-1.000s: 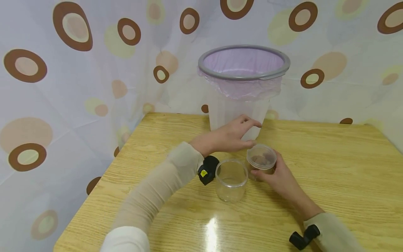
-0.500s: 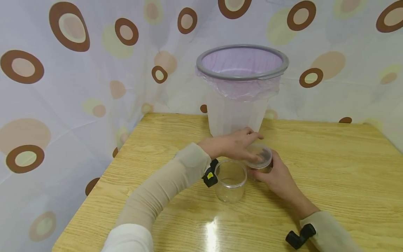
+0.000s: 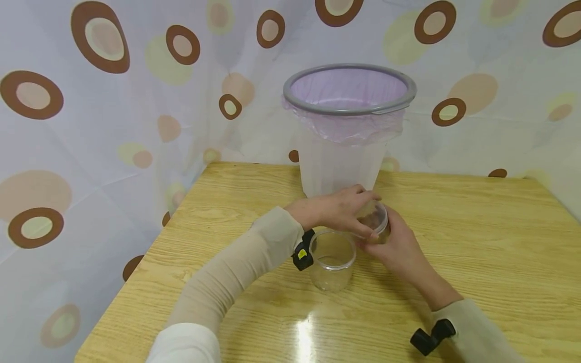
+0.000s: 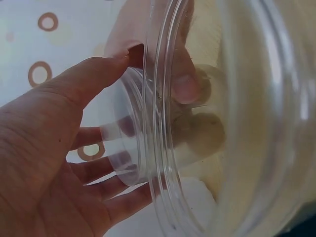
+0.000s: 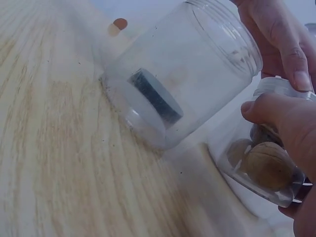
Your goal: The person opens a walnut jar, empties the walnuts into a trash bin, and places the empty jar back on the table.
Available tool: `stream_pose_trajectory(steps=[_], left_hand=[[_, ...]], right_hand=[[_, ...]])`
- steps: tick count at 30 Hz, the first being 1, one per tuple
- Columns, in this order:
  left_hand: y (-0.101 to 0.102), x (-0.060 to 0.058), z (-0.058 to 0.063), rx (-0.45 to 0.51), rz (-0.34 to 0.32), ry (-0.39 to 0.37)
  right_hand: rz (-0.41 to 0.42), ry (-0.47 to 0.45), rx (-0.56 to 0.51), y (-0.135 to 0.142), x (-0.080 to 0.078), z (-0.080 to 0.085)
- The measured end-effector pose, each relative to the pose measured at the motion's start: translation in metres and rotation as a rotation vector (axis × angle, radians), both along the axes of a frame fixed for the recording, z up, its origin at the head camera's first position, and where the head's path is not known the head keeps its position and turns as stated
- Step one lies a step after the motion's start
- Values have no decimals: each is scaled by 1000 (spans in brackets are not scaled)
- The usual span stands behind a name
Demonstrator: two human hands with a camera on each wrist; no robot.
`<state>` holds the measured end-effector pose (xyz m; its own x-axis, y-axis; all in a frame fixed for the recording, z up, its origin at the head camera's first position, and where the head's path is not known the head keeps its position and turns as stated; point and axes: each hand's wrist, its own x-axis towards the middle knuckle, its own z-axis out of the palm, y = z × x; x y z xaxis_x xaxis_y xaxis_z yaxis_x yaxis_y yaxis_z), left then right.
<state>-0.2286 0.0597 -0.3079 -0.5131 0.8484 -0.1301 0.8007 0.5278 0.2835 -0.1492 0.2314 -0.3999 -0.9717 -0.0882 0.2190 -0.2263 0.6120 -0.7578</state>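
Clasps the small jar (image 5: 254, 189) in the right hand (image 3: 404, 249), with the grip clamped round its side, thumb on one face and fingers on the other. Holds it tipped rather than upright, just above or on the table (image 3: 476, 232); cannot tell which. Has several brown walnuts (image 5: 269, 165) inside, visible through the clear wall. Spans the lid (image 3: 375, 220) on top of that jar with the left hand (image 3: 340, 208), with this grip clamped across the rim, thumb at the near edge and fingers at the far edge. Cannot tell from here how tightly seated.

Has the big jar (image 3: 333, 275) standing upright and uncovered on the table, just to the left of the small jar and a little nearer the body. Has a black clip (image 3: 303, 256) at the left wrist, close beside the big jar, and another at the right cuff. Shows the bin (image 3: 340, 166) farther back, beyond both hands, lined with a pink bag (image 3: 354, 132) folded over under a grey rim. Ends behind everything in a pale curtain (image 3: 254, 131) patterned with brown rings.
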Motion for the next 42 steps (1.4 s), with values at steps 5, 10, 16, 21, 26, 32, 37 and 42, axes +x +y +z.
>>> stream_pose_trajectory(steps=[5, 10, 16, 21, 26, 32, 37, 42], left_hand=[[-5, 1, 3, 43, 3, 3], [-10, 2, 7, 119, 9, 24], [-18, 4, 12, 208, 44, 5], [-26, 7, 14, 283, 69, -11], [-32, 10, 13, 327, 71, 15], [-37, 13, 11, 396, 85, 44], [-39, 17, 10, 443, 111, 99], [-42, 19, 8, 522, 163, 83]], right_hand=[[15, 87, 46, -2, 0, 10], [8, 135, 72, -5, 2, 21], [-9, 238, 113, -8, 3, 30], [6, 358, 152, -10, 1, 36], [15, 417, 235, -11, 1, 44], [1, 543, 341, -11, 1, 55], [16, 649, 437, -12, -3, 66], [54, 745, 536, -17, -4, 72]])
